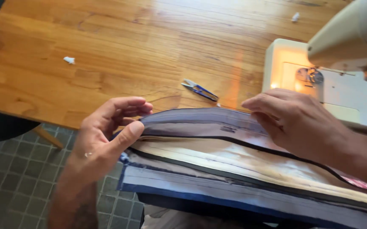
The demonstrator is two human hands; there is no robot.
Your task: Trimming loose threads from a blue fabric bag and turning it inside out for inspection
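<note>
I see the left hand (107,133) pinching the near-left end of the folded, layered grey-and-cream fabric piece w/ dark blue bound edges (234,165): thumb on top, fingers curled behind the fold. The right hand (291,118) lies flat on the fabric's upper edge, fingers together & pointing left, pressing down, not closed round anything. Fabric hangs over the front edge of the warm brown wooden table (119,46), just in front of the cream sewing machine (332,68) at right. Small blue-handled thread snips (199,89) lie on the table just beyond the fabric, btwn the two hands. Two white scraps (69,60) sit further off. Grey tiled floor (9,186) below left.
</note>
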